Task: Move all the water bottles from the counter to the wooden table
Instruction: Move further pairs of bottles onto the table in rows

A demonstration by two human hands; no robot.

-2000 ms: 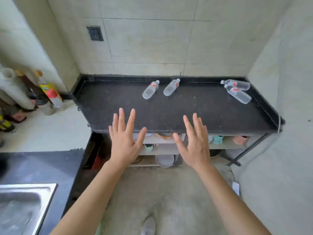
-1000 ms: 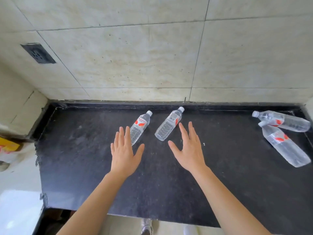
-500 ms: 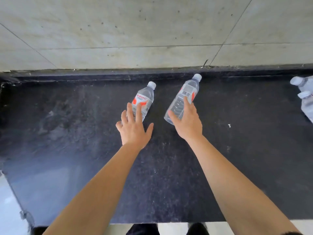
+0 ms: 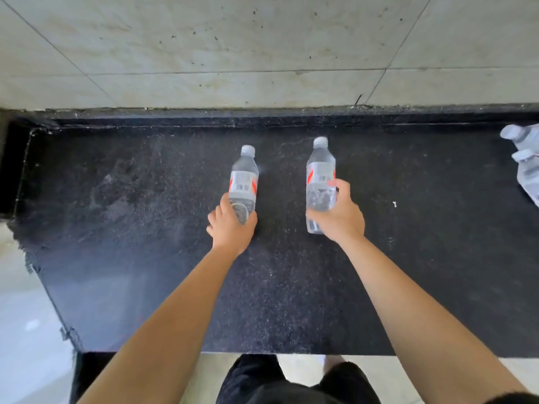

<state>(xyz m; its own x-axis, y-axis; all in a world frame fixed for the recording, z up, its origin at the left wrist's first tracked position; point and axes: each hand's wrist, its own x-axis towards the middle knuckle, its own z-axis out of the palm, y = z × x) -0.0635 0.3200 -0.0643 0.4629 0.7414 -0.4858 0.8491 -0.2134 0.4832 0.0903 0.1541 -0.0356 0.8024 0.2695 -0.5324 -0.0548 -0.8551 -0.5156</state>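
Observation:
Two clear water bottles with white caps and red-and-white labels are in my hands over the black counter (image 4: 145,258). My left hand (image 4: 230,225) grips the lower end of the left bottle (image 4: 244,182). My right hand (image 4: 339,217) is wrapped round the lower half of the right bottle (image 4: 320,176). Both bottles point caps away from me, toward the wall. Whether they still touch the counter I cannot tell. Two more bottles (image 4: 525,164) lie at the counter's far right edge, partly cut off by the frame.
A tiled wall (image 4: 262,53) rises straight behind the counter, with a raised black lip (image 4: 204,118) along its back and left side. The counter's front edge runs just above my legs. Pale floor (image 4: 26,316) shows to the left.
Both hands went from lying flat over the bottles to curling around them. The bottles have swung from slanted to pointing straight away from me.

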